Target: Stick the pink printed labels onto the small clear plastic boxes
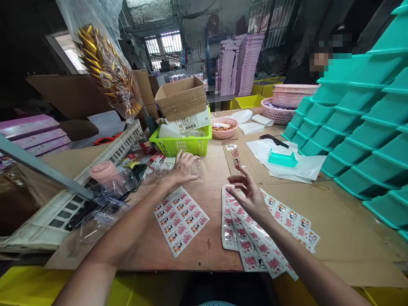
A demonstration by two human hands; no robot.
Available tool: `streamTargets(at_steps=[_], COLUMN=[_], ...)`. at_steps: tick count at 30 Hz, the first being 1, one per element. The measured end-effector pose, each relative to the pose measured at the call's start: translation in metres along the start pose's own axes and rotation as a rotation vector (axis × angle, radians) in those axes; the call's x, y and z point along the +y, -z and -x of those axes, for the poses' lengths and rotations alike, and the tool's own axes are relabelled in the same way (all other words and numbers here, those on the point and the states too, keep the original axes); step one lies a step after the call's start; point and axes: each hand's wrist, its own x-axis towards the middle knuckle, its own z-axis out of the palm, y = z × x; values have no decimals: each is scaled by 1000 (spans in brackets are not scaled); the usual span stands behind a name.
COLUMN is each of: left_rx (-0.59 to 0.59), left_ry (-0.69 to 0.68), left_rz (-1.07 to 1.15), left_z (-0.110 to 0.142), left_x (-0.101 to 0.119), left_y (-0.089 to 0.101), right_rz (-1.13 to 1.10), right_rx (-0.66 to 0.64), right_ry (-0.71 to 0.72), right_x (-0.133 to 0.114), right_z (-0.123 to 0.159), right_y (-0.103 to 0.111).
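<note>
My left hand (pixel 184 168) reaches forward over the plywood table (pixel 210 250). Its fingers curl over a clear plastic shell (pixel 195 165), with more clear shells (pixel 164 169) just to its left. My right hand (pixel 248 192) is raised above a fanned pile of several sticker sheets (pixel 255 244), fingers apart and holding nothing. A small clear packet with a pink figure (pixel 235 156) sits just beyond its fingertips, apart from them. A single sticker sheet (pixel 181 219) lies between my forearms.
A green basket (pixel 183 145) carrying a cardboard box (pixel 181 97) stands behind my left hand, beside a small pink basket (pixel 225 127). Stacked teal trays (pixel 360 127) wall off the right. One teal tray (pixel 282 158) lies on white paper. Another person (pixel 318 63) sits far right.
</note>
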Motion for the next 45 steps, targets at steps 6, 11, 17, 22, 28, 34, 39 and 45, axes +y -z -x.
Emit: streamTargets(at_steps=[6, 11, 17, 22, 28, 34, 39, 45], left_rx=[18, 275, 45, 87, 61, 80, 65, 64], left_ry=[123, 406, 612, 726, 789, 845, 893, 884], left_rz=[713, 970, 1709, 1890, 1979, 2001, 1934, 1924], left_z=[21, 51, 66, 81, 96, 99, 99, 99], left_x=[27, 65, 126, 150, 182, 199, 206, 207], left_y=[-10, -6, -7, -11, -32, -45, -49, -50], right_rz=[-50, -211, 85, -198, -277, -320, -558, -569], right_rx=[-80, -15, -136, 88, 139, 166, 179, 174], right_ry=[-157, -191, -48, -164, -165, -300, -452, -505], right_x=[24, 5, -18, -31, -42, -42, -36, -31], right_z=[-35, -25, 13, 56, 93, 106, 110, 114], right_y=[-27, -22, -2, 23, 26, 27, 14, 10])
